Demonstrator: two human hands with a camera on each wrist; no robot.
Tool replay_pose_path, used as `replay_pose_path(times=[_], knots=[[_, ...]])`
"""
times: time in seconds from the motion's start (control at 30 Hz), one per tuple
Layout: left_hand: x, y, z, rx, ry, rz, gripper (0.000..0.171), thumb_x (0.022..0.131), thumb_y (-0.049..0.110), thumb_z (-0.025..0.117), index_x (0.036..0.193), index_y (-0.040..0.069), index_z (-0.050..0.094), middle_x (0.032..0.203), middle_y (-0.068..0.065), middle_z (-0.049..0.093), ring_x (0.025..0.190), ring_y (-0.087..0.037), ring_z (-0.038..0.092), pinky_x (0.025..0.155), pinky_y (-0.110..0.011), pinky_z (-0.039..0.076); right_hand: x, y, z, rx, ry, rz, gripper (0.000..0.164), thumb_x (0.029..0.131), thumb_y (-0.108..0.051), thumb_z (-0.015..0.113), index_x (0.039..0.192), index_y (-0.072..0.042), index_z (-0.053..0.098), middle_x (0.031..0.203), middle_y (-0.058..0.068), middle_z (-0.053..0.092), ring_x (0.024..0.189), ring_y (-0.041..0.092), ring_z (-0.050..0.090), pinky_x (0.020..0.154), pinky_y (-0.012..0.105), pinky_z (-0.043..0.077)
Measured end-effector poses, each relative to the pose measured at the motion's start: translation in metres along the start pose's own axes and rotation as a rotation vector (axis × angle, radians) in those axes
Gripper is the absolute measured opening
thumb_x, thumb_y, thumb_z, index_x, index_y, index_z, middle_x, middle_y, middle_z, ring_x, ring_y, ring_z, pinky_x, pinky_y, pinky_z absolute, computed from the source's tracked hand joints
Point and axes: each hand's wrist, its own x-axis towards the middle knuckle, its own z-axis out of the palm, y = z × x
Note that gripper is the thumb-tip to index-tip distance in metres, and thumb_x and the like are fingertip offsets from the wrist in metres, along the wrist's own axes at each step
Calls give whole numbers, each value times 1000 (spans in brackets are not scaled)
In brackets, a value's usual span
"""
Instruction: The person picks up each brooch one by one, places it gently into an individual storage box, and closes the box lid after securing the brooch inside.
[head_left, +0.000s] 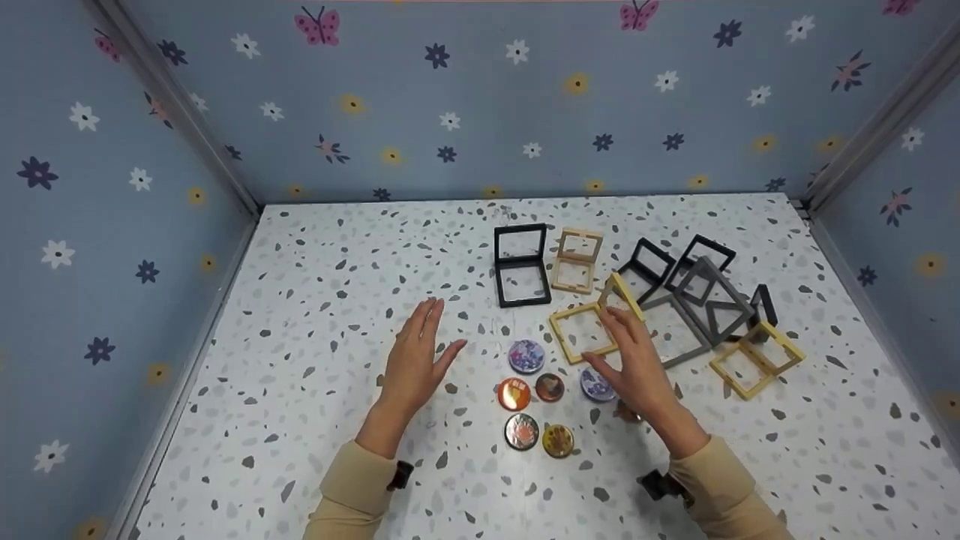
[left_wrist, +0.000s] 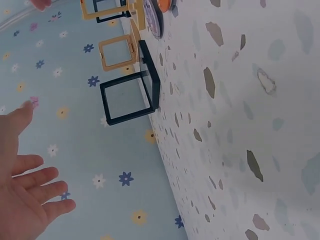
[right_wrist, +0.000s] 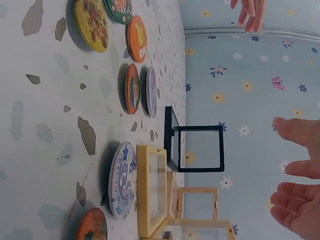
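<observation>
Both hands hover over the speckled table with nothing held. My left hand (head_left: 412,364) has its fingers extended and its thumb spread, left of several round button badges. Fingers spread and slightly bent, my right hand (head_left: 639,371) is above the near side of a yellow hinged display frame (head_left: 562,339). Partly beneath it lies a blue-and-white badge (right_wrist: 121,180); another badge (right_wrist: 93,227) is mostly hidden under its wrist in the head view. Between the hands are a purple badge (head_left: 526,356), an orange one (head_left: 514,394), a brown one (head_left: 550,388), a dark-rimmed one (head_left: 521,432) and a yellow one (head_left: 558,441).
Behind the badges, a black frame (head_left: 523,261) and a tan frame (head_left: 576,261) stand opened. Further right, a grey frame (head_left: 691,321) overlaps several black ones, with a smaller yellow frame (head_left: 756,358) beside them. Flower-patterned panels (head_left: 450,90) enclose the table (head_left: 337,262).
</observation>
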Motion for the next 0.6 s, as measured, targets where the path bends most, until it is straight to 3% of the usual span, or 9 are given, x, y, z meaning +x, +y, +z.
replay_pose_path(times=[0.23,0.47,0.6], knots=[[9,-5,14,-66,101,-6,45,84,24,61,119,-1,49,118,-15,49,111,-27,47,89,-38,41,0,-4,16,38,-54,9,59,74,-14,71,125,0,46,123,17,43,113,30,41,89,44,39],[21,-9,26,-101,112,-41,37,85,21,59,115,2,52,116,-11,51,110,-23,48,91,-32,40,3,-6,34,87,-94,-34,58,74,-16,71,123,2,46,117,17,47,108,30,45,89,41,39],[29,-10,32,-103,122,-20,35,85,20,59,114,1,53,113,-12,53,107,-23,49,89,-32,41,4,-7,42,89,-168,0,59,75,-17,71,125,1,45,118,16,47,109,29,45,89,40,39]])
